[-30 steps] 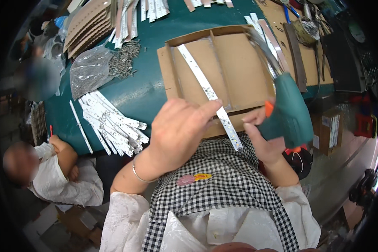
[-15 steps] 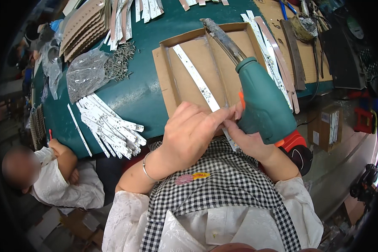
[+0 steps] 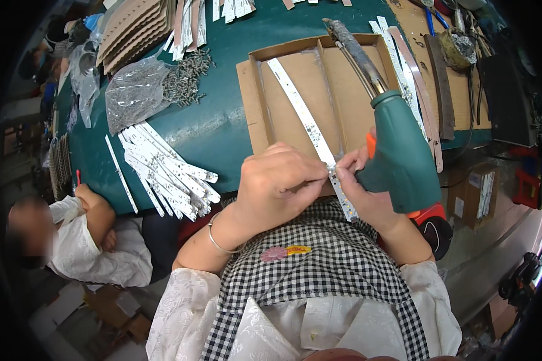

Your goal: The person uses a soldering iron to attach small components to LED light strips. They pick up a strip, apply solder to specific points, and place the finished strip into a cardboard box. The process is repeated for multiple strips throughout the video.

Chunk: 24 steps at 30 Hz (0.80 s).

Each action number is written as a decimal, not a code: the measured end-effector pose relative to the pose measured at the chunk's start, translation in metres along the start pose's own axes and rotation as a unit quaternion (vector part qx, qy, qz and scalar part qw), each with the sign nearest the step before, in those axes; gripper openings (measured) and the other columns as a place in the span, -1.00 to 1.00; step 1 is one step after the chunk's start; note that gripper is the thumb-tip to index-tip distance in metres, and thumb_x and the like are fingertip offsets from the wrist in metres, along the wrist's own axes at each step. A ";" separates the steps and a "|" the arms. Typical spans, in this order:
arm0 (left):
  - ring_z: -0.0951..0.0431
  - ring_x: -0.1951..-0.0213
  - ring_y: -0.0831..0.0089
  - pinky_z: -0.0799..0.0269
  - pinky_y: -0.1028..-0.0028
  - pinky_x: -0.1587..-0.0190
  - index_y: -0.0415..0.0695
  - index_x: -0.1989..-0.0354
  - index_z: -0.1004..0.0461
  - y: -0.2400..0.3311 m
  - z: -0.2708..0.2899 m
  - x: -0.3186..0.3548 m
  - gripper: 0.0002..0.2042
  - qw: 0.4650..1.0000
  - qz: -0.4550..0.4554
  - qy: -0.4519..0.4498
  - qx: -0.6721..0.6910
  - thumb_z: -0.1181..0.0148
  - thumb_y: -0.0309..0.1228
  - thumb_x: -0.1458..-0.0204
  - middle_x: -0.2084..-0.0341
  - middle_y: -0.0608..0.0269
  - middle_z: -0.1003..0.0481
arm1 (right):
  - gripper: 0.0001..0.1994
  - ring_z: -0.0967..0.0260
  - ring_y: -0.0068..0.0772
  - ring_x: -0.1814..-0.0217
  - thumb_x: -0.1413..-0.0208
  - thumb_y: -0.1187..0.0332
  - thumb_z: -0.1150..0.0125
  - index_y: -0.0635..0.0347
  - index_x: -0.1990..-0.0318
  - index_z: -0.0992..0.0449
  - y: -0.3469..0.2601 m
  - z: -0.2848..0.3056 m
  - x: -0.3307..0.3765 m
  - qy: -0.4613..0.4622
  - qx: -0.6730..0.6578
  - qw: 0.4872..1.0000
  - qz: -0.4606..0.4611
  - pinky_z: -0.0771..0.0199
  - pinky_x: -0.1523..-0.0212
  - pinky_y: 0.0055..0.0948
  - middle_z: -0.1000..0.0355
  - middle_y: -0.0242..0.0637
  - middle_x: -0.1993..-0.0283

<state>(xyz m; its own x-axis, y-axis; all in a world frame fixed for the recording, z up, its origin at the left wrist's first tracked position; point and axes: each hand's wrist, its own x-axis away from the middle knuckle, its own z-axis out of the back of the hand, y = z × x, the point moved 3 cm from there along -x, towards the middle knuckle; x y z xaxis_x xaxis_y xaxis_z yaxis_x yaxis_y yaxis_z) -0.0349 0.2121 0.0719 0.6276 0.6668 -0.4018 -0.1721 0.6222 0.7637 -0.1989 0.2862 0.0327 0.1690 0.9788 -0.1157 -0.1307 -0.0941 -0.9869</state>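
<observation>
- Compared with half a second ago, your left hand (image 3: 278, 183) and right hand (image 3: 367, 192) sit at much the same spot at the near edge of the cardboard tray (image 3: 319, 99); the green power tool (image 3: 397, 150) is held slightly more upright, and its long dark nose has moved toward the tray's far right corner.
- One second ago the tool was only at the right edge of the tray; it is now fully in your right hand.
- The white strip (image 3: 310, 129) lies on the tray floor. Its long axis runs diagonally, from the far left of the tray down toward your body at the right, with the near end passing over the tray edge above your checked apron (image 3: 325, 265).
- Your left fingers (image 3: 310, 174) are closed together on the strip near its near end, pinching it from the left.
- Your right fingers (image 3: 352, 162) are wrapped and clamped on the tool's grip, the fingertips touching the strip from the right.
- The strip therefore passes between both sets of fingers.
- The tool's nose points away from you.
- A pile of similar strips (image 3: 168, 174) lies on the green desk (image 3: 223, 126) to your left.
</observation>
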 end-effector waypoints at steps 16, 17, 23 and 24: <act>-0.53 0.33 0.47 -0.19 0.29 -0.06 -0.03 0.43 -0.67 -0.049 0.001 -0.009 -0.82 0.971 0.038 0.047 -0.231 -0.48 -0.55 0.24 0.56 0.43 -0.57 | -0.60 -0.38 -0.52 0.29 -0.01 0.64 -0.30 0.27 0.00 -0.32 0.007 0.033 0.042 -0.101 0.163 0.980 0.046 -0.38 0.30 -0.56 -0.31 -0.35 0.28; -0.53 0.32 0.47 -0.18 0.29 -0.07 -0.02 0.43 -0.67 -0.050 0.000 -0.008 -0.82 0.971 0.043 0.047 -0.229 -0.48 -0.55 0.24 0.56 0.44 -0.58 | -0.63 -0.38 -0.53 0.30 0.00 0.62 -0.32 0.28 0.04 -0.35 0.007 0.033 0.043 -0.106 0.169 0.979 0.043 -0.37 0.32 -0.56 -0.33 -0.34 0.30; -0.53 0.30 0.47 -0.17 0.27 -0.11 -0.01 0.43 -0.67 -0.054 -0.001 -0.007 -0.83 0.973 0.068 0.043 -0.217 -0.48 -0.55 0.23 0.55 0.46 -0.59 | -0.59 -0.48 -0.02 0.13 0.20 0.40 -0.47 0.28 0.11 -0.57 0.017 0.029 0.051 -0.099 0.160 0.982 -0.025 -0.52 0.18 -0.21 -0.50 -0.10 0.07; -0.53 0.30 0.47 -0.16 0.27 -0.11 -0.01 0.44 -0.67 -0.054 -0.001 -0.006 -0.83 0.973 0.071 0.043 -0.215 -0.47 -0.56 0.23 0.55 0.47 -0.59 | -0.60 -0.49 -0.04 0.15 0.19 0.41 -0.47 0.28 0.12 -0.58 0.016 0.028 0.050 -0.098 0.157 0.982 -0.034 -0.52 0.19 -0.22 -0.51 -0.11 0.10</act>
<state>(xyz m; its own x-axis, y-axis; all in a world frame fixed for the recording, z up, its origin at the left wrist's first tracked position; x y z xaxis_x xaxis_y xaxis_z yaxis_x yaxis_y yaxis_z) -0.0306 0.1745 0.0322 0.5121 0.7791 -0.3616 -0.5657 0.6228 0.5405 -0.2202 0.3387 0.0142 -0.0001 1.0000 0.0035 -0.4250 0.0031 -0.9052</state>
